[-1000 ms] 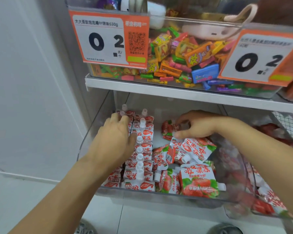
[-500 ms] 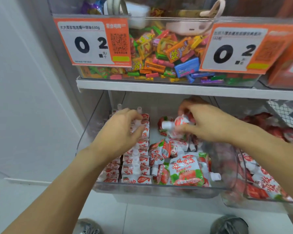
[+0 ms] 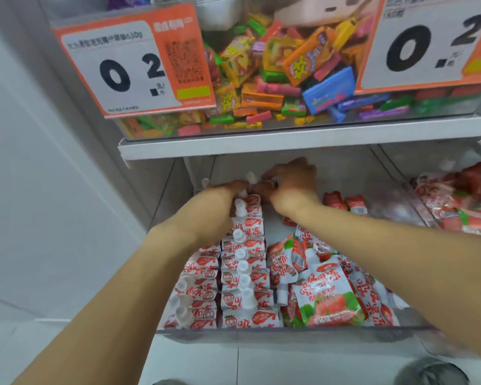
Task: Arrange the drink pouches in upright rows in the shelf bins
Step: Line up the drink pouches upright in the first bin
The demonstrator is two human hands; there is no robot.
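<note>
A clear shelf bin [image 3: 261, 330] holds red-and-white strawberry drink pouches with white caps. Two upright rows of pouches [image 3: 242, 273] fill its left side. Loose pouches [image 3: 328, 295] lie tumbled on the right. Both hands meet at the back end of the second row. My right hand [image 3: 292, 187] pinches a pouch [image 3: 252, 180] by its top, cap up, over the far end of that row. My left hand [image 3: 220, 201] rests curled against the upright pouches beside it; its fingertips are hidden behind the pouches.
A shelf board [image 3: 289, 140] overhangs the bin closely, carrying a clear bin of coloured candy [image 3: 275, 73] with two orange price tags [image 3: 134, 62]. A second bin of red pouches [image 3: 456, 201] stands to the right. A white wall runs along the left.
My right hand has lifted a pouch from the loose pile and carried it left to the back of the second row. My left hand has stayed on the rows. The camera moved closer.
</note>
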